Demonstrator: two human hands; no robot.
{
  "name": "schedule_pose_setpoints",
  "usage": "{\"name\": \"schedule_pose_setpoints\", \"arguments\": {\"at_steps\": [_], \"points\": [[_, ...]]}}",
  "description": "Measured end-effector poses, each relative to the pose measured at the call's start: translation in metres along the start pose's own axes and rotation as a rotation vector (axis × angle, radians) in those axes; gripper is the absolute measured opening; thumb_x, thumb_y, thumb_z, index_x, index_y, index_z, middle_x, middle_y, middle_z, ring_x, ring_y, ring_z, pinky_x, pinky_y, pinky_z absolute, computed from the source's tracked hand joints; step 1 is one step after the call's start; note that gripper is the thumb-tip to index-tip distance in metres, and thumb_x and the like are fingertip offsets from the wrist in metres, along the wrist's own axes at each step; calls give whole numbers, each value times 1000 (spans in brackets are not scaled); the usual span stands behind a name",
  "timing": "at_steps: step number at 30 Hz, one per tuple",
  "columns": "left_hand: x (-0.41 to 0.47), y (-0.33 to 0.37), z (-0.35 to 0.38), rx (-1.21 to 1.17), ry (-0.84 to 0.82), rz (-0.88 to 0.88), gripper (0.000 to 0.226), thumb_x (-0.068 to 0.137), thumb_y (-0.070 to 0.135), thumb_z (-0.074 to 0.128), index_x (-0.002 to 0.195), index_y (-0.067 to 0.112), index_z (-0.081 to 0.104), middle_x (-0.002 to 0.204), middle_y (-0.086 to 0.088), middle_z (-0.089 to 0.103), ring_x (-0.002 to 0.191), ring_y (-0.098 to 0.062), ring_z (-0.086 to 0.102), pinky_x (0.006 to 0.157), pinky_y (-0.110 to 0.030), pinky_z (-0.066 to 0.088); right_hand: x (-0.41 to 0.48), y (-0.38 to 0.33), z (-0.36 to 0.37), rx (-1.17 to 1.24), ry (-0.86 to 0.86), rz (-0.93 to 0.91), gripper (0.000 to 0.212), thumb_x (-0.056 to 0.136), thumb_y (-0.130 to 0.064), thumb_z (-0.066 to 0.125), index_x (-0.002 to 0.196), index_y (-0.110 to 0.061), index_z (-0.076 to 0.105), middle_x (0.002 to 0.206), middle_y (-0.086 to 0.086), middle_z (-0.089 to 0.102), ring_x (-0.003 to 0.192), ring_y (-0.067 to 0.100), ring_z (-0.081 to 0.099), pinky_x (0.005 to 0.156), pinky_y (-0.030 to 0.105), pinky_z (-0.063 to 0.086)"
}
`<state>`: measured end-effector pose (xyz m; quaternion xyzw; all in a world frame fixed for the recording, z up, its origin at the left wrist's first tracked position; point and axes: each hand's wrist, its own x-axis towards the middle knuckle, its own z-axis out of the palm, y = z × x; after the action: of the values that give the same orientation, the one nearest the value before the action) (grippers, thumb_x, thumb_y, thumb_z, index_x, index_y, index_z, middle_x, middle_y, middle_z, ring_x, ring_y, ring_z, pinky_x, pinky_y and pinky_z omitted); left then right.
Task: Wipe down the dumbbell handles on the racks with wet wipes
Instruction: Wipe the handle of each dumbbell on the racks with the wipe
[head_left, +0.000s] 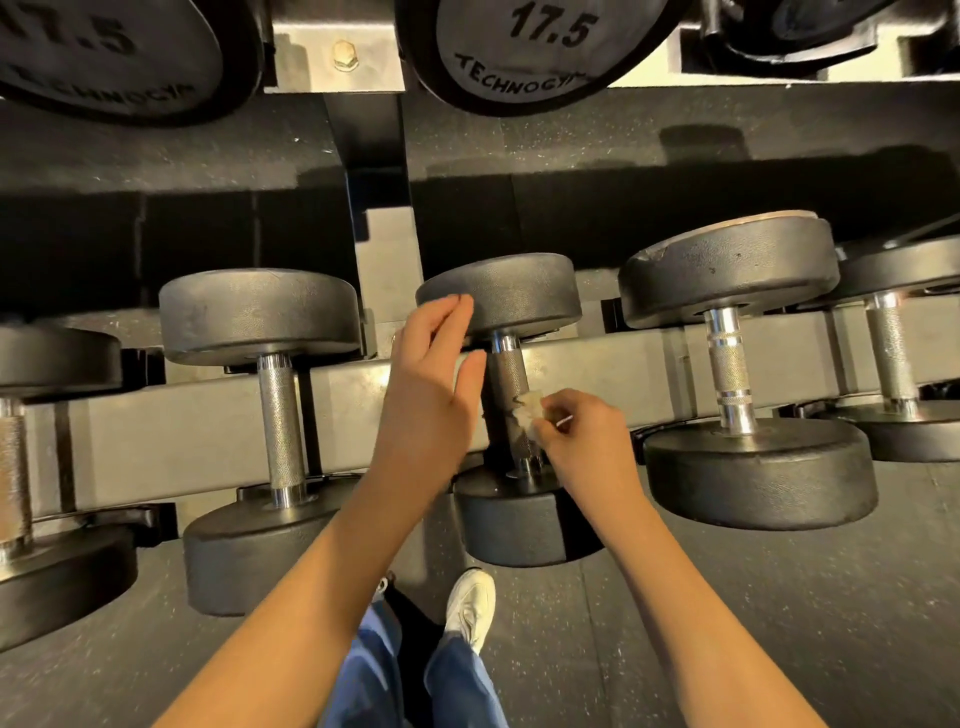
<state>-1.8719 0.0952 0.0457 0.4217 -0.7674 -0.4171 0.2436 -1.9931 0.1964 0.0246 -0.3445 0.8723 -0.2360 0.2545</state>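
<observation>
So, risk notes: R hand was pinching a small balled-up wet wipe between thumb + fingertips, pressed on the near half of the knurled handle of the middle dumbbell, which sat across the lower rack rail. L hand hovered by the far head, fingers loosely spread, gripping nothing; couldn't tell if it touched the rubber. Main worry imo: wipe was tiny vs the handle, so far half + underside could get missed. Knurling could snag or shred it, leaving lint. Pinch looked weak, so wipe could drop to the floor. If L hand didn't steady the head, the bar might roll under pressure and nip fingers vs the rail.
</observation>
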Motion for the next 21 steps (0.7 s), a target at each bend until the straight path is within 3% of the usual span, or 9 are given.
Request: {"name": "schedule_pose_setpoints", "arguments": {"at_steps": [3, 7, 10, 14, 21], "points": [[11, -15, 2, 105, -37, 71, 47, 96, 19, 45, 141, 6, 42, 144, -9, 40, 131, -12, 32, 111, -28, 28, 0, 2, 6, -24, -27, 5, 26, 86, -12, 67, 111, -3, 67, 102, 12, 68, 91, 21, 63, 75, 20, 43], [8, -24, 6, 228, -21, 144, 50, 95, 25, 36, 140, 5, 44, 142, -13, 45, 129, -25, 42, 106, -28, 32, 9, -3, 14, -19, 70, -14, 25, 87, -13, 66, 111, -5, 68, 100, 10, 68, 92, 22, 63, 80, 25, 48], [9, -23, 4, 236, -31, 131, 48, 96, 24, 38, 142, 8, 41, 144, -10, 42, 131, -23, 40, 103, -25, 32, 31, -14, 20, 65, 178, -16, 18, 88, -13, 64, 105, -8, 70, 95, 8, 69, 86, 21, 63, 78, 33, 52], [9, -22, 2, 218, -50, 122, 48, 95, 14, 45, 143, 10, 39, 147, -6, 39, 134, -19, 35, 104, -20, 28, 50, -26, 19, 156, 232, -3, 14, 90, -14, 62, 98, -8, 71, 88, 7, 69, 79, 17, 62, 72, 27, 48], [9, -21, 3, 227, -39, 132, 46, 96, 15, 44, 142, 10, 42, 146, -5, 40, 135, -17, 33, 98, -3, 17, 12, 3, 11, 18, -19, -53, 12, 83, -12, 71, 93, -7, 71, 91, 6, 67, 77, 15, 60, 73, 26, 50]]}}
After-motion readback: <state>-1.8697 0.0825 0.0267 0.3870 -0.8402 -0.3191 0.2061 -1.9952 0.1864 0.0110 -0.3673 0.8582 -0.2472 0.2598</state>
